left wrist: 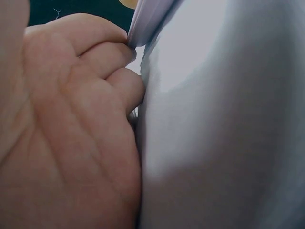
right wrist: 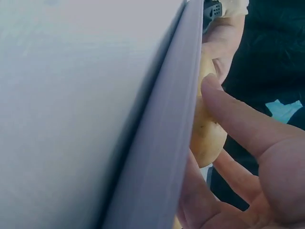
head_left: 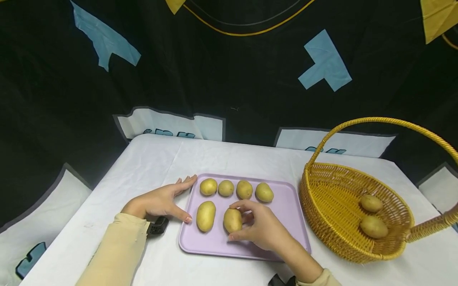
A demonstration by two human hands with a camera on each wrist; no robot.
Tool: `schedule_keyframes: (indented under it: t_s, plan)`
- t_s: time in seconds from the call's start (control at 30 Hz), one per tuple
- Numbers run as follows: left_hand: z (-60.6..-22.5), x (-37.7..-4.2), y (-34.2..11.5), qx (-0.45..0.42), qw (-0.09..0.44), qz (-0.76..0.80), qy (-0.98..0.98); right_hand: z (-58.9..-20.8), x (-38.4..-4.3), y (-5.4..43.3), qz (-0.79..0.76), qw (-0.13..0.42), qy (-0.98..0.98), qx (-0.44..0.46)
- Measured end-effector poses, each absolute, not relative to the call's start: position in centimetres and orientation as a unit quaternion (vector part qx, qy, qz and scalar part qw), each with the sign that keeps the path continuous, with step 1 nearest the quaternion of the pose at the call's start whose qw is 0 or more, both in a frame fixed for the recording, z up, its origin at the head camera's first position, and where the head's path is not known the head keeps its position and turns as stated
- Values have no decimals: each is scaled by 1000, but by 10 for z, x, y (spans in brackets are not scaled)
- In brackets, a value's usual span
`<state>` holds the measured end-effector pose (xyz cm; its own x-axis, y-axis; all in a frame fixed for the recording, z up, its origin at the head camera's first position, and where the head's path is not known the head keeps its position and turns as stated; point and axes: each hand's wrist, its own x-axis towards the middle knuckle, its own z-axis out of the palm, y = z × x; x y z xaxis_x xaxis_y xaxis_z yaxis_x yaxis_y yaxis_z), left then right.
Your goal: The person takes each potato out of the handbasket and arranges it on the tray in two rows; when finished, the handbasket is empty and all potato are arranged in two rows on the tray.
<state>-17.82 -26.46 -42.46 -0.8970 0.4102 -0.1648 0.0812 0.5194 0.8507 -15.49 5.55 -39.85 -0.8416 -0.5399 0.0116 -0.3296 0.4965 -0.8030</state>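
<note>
My right hand [head_left: 262, 226] pinches a potato [head_left: 232, 221] between thumb and fingertips, at the middle of a lilac tray [head_left: 222, 251]. In the right wrist view, the thumb [right wrist: 233, 114] presses on this potato [right wrist: 207, 138] behind the tray's rim. My left hand [head_left: 161, 200] lies at the tray's left edge, thumb and fingers spread along the rim. Its fingertips touch the tray edge in the left wrist view. A long potato [head_left: 206, 216] lies left of the pinched one, and several rounder potatoes, such as the rightmost [head_left: 264, 192], form a row along the tray's far side.
Right of the tray stands a yellow wicker basket [head_left: 322, 222] with a tall arched handle [head_left: 379, 119]. Inside it lie two potatoes, one farther [head_left: 371, 203] and one nearer [head_left: 373, 227]. White cloth [head_left: 157, 159] covers the table, and a dark curtain [head_left: 214, 79] hangs behind.
</note>
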Motion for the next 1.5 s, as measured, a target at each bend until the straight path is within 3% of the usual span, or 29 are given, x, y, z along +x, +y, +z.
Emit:
schedule_keyframes:
  t_s: [0.43, 1.5]
  plan:
    - [-424, -177, -264, 141, 177, 466, 855, -401, -150, 50, -446, 145, 836, -286]
    - [-422, -177, -265, 134, 179, 468, 855, -403, -146, 46, -406, 81, 865, -284]
